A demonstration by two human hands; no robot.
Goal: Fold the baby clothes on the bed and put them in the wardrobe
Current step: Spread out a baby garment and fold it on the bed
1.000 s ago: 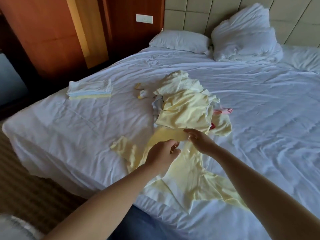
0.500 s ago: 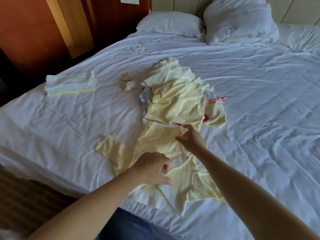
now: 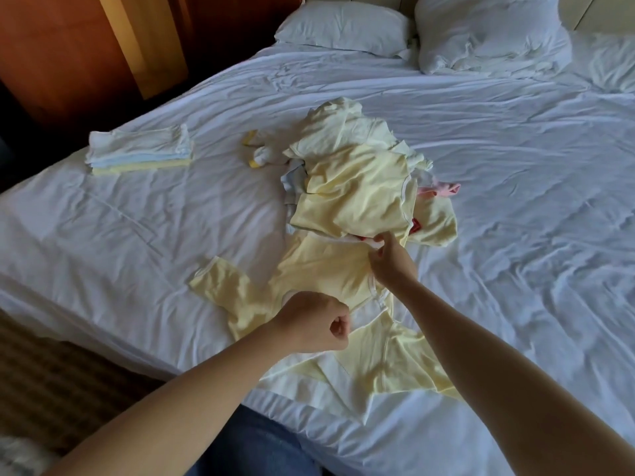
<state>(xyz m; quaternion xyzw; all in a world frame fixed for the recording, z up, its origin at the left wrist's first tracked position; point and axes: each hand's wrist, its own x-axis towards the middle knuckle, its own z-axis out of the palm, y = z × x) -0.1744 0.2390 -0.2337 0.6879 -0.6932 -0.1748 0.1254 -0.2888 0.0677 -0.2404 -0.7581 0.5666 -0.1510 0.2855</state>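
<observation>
At your far left, on the white bed sheet (image 3: 171, 235), lies the folded stack of white, pale blue and pale yellow baby clothes (image 3: 137, 149), well apart from both hands.

Moving right, your left hand (image 3: 314, 321) is curled into a fist just over the middle of the pale yellow cloth baby garment (image 3: 326, 269). I cannot tell whether it pinches cloth or holds nothing (the fingertips are turned under). This garment is spread flat near the front edge of the bed. Its long axis runs away from you, from the lower end beside your right forearm up to the top end at the loose pile. One short sleeve (image 3: 220, 286) sticks out to the left, on the side of your left hand.

Further right, your right hand (image 3: 388, 262) pinches the white-trimmed top edge of the garment between thumb and fingers. This is just where the edge meets the loose pile of unfolded pale yellow and white baby clothes (image 3: 360, 187).

In my judgement the coming move turns on this meeting. The top edge seems to lie partly under the pile, so the pull should go toward you, along the long axis. The right hand is the nearer one for it. The sleeve fold belongs then to the left hand.
</observation>
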